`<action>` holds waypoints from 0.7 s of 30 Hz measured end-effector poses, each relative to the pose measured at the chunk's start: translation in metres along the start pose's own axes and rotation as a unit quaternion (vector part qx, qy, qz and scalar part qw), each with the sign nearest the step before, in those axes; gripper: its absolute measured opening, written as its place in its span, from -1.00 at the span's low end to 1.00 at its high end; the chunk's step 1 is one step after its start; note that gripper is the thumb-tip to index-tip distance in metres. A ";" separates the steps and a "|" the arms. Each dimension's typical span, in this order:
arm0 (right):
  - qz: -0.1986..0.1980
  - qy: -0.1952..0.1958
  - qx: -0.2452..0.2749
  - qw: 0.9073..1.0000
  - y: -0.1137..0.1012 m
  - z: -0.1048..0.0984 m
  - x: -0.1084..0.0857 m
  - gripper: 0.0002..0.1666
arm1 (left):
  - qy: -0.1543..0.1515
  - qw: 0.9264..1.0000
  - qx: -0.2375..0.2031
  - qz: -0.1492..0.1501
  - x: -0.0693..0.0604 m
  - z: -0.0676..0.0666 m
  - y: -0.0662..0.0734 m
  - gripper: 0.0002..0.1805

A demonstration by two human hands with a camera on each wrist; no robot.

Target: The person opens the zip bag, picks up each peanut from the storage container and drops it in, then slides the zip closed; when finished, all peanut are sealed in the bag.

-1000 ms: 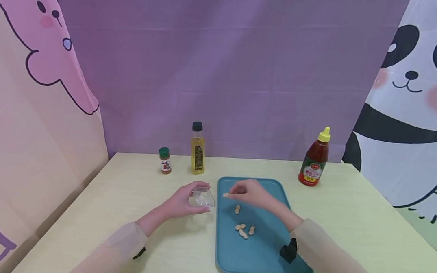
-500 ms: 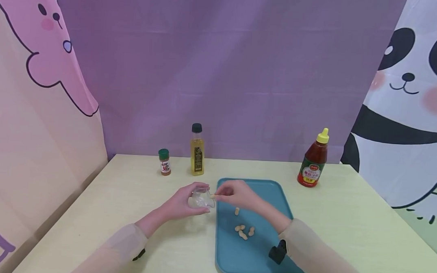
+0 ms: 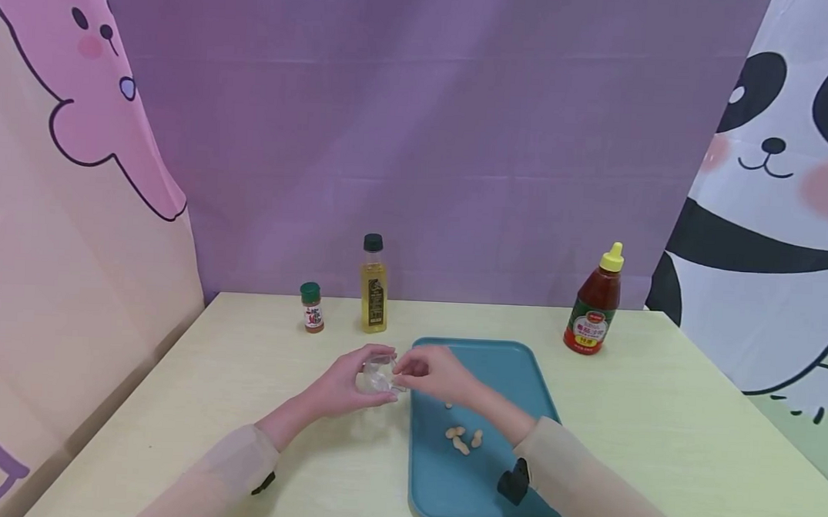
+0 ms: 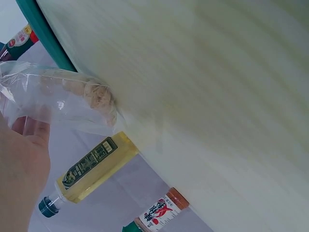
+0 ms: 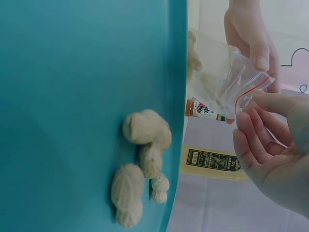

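Observation:
My left hand point(image 3: 352, 379) holds a clear zip bag point(image 3: 378, 373) by its mouth, left of the blue tray point(image 3: 438, 491). Several peanuts show through the plastic in the left wrist view, low in the bag point(image 4: 58, 94). At the bag's opening, near its red zip line in the right wrist view, my right hand point(image 5: 285, 140) has thumb and fingertips brought together in a pinch. The peanut it carries is hidden by the fingertips and plastic. Several unshelled peanuts point(image 5: 145, 128) lie on the tray, one partly behind my right hand in the head view.
Toward the back of the pale table point(image 3: 228, 389) stand a green-capped spice jar point(image 3: 311, 308) and an oil bottle point(image 3: 374, 288). A ketchup bottle point(image 3: 594, 301) stands at the back right. A purple cloth point(image 3: 419, 135) hangs behind the table.
My right hand has moved left from over the tray to the bag's mouth, taking a peanut along. The left hand keeps the bag almost still.

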State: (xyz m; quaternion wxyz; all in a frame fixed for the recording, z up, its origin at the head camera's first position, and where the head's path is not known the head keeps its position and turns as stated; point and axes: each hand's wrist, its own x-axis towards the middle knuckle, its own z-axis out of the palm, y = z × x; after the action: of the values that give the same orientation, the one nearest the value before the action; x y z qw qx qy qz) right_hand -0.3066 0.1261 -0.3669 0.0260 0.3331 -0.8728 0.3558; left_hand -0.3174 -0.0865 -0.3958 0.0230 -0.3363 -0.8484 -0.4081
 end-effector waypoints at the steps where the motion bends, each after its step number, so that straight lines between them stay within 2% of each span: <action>1: -0.001 0.002 -0.001 1.000 0.000 0.000 0.000 -0.84 | 0.001 1.000 0.000 0.001 0.000 0.000 0.000 -0.23; 12: -0.003 0.017 0.007 1.000 0.000 0.000 -0.002 -0.82 | 0.007 1.000 -0.009 0.012 0.000 0.000 -0.002 -0.21; 21: 0.016 0.021 0.013 1.000 0.012 -0.012 -0.008 -0.82 | 0.007 1.000 -0.008 0.014 0.001 0.001 -0.006 -0.21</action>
State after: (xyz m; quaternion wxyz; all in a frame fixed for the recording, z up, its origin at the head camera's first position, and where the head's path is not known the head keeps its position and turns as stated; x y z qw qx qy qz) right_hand -0.3102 0.1447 -0.3674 0.0340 0.3121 -0.8724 0.3747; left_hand -0.3210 -0.0879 -0.4000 0.0314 -0.3452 -0.8402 -0.4169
